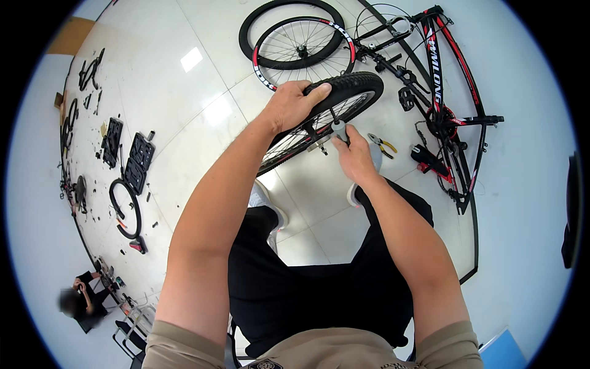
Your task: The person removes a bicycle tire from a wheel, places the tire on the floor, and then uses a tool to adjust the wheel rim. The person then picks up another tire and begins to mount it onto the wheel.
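A bicycle wheel with a black knobbly tyre [362, 82] stands tilted between my legs. Over the tyre's top edge my left hand [294, 106] is wrapped, thumb lying along the tread. Closed around a grey-handled tool [338, 128], my right hand [354, 152] is just right of the wheel's hub [318, 145]. A dark, thin shaft runs from the tool up toward the rim; its exact kind and where its tip touches cannot be made out. Yellow-and-black pliers [383, 146] lie on the floor right of my right hand.
A bicycle frame [435, 74] lies at the right. Beyond my wheel are a loose tyre [246, 32] and a spoked rim [351, 46]. Black tool trays [140, 162], a curved black part [136, 209] and scattered small parts lie left. A person [86, 297] sits far left.
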Motion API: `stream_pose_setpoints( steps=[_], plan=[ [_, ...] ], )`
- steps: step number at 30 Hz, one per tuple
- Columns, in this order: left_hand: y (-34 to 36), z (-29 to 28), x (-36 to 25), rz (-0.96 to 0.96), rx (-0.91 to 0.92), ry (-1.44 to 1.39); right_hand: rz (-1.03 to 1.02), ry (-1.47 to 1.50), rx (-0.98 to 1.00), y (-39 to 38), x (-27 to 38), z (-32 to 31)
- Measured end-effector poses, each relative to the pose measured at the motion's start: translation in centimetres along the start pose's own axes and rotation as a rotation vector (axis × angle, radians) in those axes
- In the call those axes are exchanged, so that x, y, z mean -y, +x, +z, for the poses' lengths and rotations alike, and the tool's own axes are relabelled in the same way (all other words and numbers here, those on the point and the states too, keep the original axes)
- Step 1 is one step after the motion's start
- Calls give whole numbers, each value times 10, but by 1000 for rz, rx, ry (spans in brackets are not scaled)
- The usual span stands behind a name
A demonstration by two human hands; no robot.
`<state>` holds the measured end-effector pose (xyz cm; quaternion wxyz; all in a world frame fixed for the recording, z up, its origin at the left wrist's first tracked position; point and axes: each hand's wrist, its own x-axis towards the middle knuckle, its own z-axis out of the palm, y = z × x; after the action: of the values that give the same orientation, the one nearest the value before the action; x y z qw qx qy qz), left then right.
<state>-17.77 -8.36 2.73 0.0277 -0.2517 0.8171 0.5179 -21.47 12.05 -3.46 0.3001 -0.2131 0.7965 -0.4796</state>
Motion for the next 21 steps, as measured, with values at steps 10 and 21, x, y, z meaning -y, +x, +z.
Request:
stream_pose_setpoints(
  steps=[10,21],
  plan=[
    [-32,1,-11,161,-122,412,130,110,175,30,-7,34],
    [-47,-6,-16,216,-155,749,60,-83,245,35,20,22]
  ],
)
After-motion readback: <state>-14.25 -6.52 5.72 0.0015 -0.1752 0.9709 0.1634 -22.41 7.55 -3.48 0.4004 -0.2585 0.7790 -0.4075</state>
